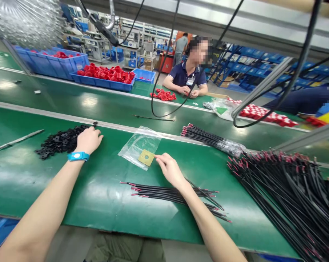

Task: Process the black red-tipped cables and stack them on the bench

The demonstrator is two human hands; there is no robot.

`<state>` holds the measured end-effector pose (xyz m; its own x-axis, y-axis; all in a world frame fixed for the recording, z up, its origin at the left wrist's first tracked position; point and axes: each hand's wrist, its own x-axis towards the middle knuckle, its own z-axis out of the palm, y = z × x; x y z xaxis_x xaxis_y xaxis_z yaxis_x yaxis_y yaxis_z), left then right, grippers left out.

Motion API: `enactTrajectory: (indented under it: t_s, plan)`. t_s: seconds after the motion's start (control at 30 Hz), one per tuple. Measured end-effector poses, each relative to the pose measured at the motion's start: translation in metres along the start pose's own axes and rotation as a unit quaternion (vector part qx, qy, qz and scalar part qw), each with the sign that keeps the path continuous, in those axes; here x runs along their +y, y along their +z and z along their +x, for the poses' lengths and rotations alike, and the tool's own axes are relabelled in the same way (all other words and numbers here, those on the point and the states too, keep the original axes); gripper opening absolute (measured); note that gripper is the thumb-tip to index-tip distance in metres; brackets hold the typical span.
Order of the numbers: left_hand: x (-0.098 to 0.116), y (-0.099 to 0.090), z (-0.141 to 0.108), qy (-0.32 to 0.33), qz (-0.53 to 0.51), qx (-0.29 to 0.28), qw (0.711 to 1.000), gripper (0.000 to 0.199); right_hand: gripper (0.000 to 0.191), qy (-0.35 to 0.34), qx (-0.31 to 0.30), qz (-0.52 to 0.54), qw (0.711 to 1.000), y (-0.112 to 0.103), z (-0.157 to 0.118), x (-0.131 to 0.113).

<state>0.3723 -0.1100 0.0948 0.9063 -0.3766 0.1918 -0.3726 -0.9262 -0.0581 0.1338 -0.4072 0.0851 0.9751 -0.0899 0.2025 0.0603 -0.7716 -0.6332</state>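
Along the near edge of the green table, a strip of surface runs in front of the loose cables, and a wider stretch lies between the heap of black parts toward the left edge and the clear bag near the middle. A metal rail bounds the far edge. The large cable pile fills the right side; a cable bundle lies across the rail, and a black hanging cable loops above that side. Beyond the rail, a person in dark blue sits beside small red parts. The deep blue bin and the shallow blue tray hold red pieces, the small blue tray a few. The yellow square plate is at the clear bag's near right corner, whether on or inside it I cannot tell. The right hand has its fingertips close together at the plate's right edge; the left hand bends over the heap's right end, its grip unclear.
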Motion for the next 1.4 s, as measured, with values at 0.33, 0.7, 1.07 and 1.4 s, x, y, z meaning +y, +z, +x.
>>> enactTrajectory:
  t_s: [0.33,0.7,1.07,1.4]
  plan:
    - [-0.013,0.006,-0.012,0.037,-0.048,-0.025,0.998,0.043,0.016,0.122,-0.042,-0.159,0.979,-0.015,-0.014,0.022]
    - [-0.003,0.008,-0.012,0.058,-0.029,0.055,0.996,0.039,0.016,0.072,0.072,-0.089,0.991,-0.008,-0.007,0.016]
    - [0.079,-0.009,-0.02,-0.114,-0.744,0.02,0.658,0.037,0.02,-0.065,0.094,-0.058,0.992,0.032,-0.006,0.021]
    - [0.144,-0.024,-0.028,-0.079,-0.862,-0.108,0.488,0.034,0.018,-0.065,0.048,-0.201,0.976,0.033,-0.007,0.02]
